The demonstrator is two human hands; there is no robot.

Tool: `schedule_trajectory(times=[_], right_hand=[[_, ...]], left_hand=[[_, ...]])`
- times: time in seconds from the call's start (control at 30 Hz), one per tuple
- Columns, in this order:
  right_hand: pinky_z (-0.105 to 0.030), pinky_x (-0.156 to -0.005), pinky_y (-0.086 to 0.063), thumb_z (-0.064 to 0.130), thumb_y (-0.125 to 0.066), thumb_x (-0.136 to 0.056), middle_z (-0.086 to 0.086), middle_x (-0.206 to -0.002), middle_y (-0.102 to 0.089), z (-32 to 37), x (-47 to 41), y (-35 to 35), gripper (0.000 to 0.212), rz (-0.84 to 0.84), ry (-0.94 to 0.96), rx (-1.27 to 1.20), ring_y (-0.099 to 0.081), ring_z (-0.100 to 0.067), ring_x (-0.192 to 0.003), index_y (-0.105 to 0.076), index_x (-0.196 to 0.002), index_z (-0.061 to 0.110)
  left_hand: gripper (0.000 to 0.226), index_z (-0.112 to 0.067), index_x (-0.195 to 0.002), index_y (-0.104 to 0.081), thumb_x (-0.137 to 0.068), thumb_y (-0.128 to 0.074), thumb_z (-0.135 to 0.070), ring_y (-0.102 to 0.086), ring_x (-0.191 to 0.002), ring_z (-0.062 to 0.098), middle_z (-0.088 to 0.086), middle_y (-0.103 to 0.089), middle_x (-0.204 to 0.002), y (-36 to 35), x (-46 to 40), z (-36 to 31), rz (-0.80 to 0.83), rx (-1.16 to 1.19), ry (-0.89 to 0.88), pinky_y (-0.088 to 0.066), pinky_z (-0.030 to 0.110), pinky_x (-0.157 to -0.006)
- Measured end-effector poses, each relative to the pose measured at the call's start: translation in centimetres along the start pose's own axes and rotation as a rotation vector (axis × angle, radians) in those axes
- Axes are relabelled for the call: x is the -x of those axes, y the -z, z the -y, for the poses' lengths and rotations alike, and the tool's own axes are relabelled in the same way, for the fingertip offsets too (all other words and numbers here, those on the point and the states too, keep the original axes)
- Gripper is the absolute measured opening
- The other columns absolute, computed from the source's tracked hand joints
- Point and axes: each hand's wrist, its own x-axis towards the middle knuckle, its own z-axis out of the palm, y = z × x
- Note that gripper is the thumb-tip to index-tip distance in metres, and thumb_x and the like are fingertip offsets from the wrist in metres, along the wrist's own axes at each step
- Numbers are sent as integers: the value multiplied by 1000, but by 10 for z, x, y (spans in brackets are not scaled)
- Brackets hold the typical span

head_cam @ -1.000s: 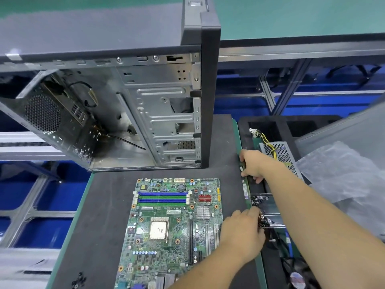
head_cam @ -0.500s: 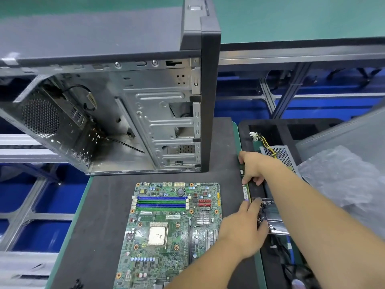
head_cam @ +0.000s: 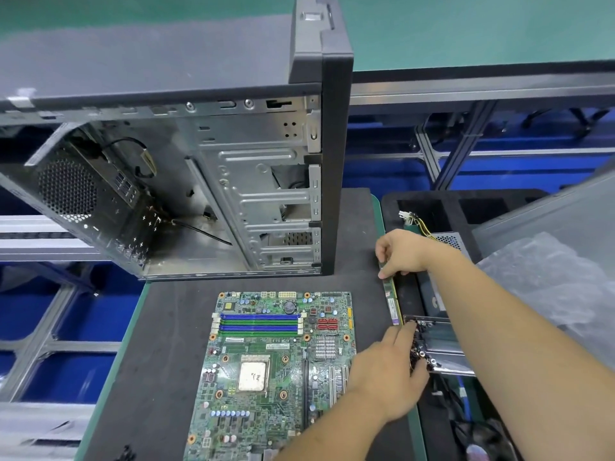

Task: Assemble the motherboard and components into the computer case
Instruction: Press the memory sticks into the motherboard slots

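Note:
A green motherboard [head_cam: 266, 377] lies flat on a black mat [head_cam: 159, 327]. Behind it stands the open computer case [head_cam: 233, 194], its bare metal interior facing me. A narrow green RAM stick [head_cam: 390, 299] stands on edge along the mat's right border. My right hand [head_cam: 404, 252] grips its far end. My left hand [head_cam: 386, 374] reaches over the motherboard's right edge, its fingers stretched out to the stick's near end and lying over a pile of dark screws [head_cam: 421, 347].
A black foam tray [head_cam: 432, 201] to the right holds a power supply [head_cam: 447, 241] with yellow wires, a silver metal part [head_cam: 442, 344] and a fan [head_cam: 479, 447]. Crumpled clear plastic [head_cam: 549, 287] lies further right. Blue bins and metal rails sit below the bench.
My left hand slid forward from the screws toward the near end of the RAM stick. More of the stick shows between my hands. My right hand kept its grip.

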Motion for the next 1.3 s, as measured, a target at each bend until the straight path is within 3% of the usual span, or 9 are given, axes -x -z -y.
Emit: schedule_trajectory(times=[0.17,0.27,0.4,0.5,0.57,0.7,0.87,1.0,1.3], right_hand=[[-24,-60,-43,15,-88,-77,0,-84,-64,15,36,13,41,-234,71,-103,-59,-13,-69,-61,-106,25],[-22,-61,-45,17,-85,-80,9,-72,-68,38,61,15,15,-415,143,-142,-62,0,-61,-76,-87,28],[-25,-56,-54,11,-81,-83,2,-64,-73,74,85,-9,15,-416,154,-401,-63,-6,-54,-78,-72,21],[-24,-57,-55,2,-77,-87,-14,-68,-73,95,92,-41,7,-320,155,-625,-67,-19,-57,-77,-85,9],[-23,-59,-57,-1,-74,-89,-14,-70,-75,108,94,-64,9,-297,164,-721,-72,-21,-63,-76,-94,7],[-27,-68,-61,-2,-71,-92,-8,-82,-78,129,89,-104,16,-326,164,-676,-77,-22,-75,-76,-104,7],[-4,-66,-46,18,-75,-92,13,-86,-71,150,80,-132,9,-434,182,-150,-65,7,-71,-80,-99,20],[-29,-86,-50,22,-66,-98,7,-96,-65,161,77,-149,14,-466,159,85,-60,-15,-93,-79,-105,18],[-27,-81,-46,11,-63,-99,7,-99,-59,151,65,-159,14,-494,85,-12,-57,-14,-87,-75,-104,14]], left_hand=[[44,-35,-138,-34,-96,-41,-45,-60,-99,22,-12,-40,-135,9,9,9,-68,242,9,-49,38,-85],[26,-37,-119,-45,-93,-47,-36,-53,-77,6,-20,-45,-107,33,18,19,-393,418,54,-49,33,-74],[35,-36,-126,-43,-93,-54,-34,-50,-100,8,-19,-44,-115,90,26,57,-751,532,248,-47,31,-82],[13,-34,-106,-64,-96,-55,-32,-53,-97,1,-20,-59,-100,126,43,99,-624,641,223,-44,25,-83],[16,-31,-86,-69,-96,-59,-25,-59,-75,-2,-17,-66,-80,141,59,124,-548,715,176,-44,16,-69],[15,-27,-79,-71,-92,-67,-20,-61,-71,-11,-17,-70,-79,157,85,170,-502,620,197,-43,4,-66],[11,-25,-84,-74,-92,-67,-23,-62,-72,-6,-18,-69,-78,173,95,205,-491,426,199,-47,14,-70],[15,-19,-101,-76,-96,-62,-21,-60,-89,6,-9,-69,-96,182,89,221,-404,203,181,-45,21,-83],[18,-16,-104,-75,-96,-59,-12,-60,-98,13,-1,-70,-108,180,87,235,-399,163,176,-44,22,-88]])
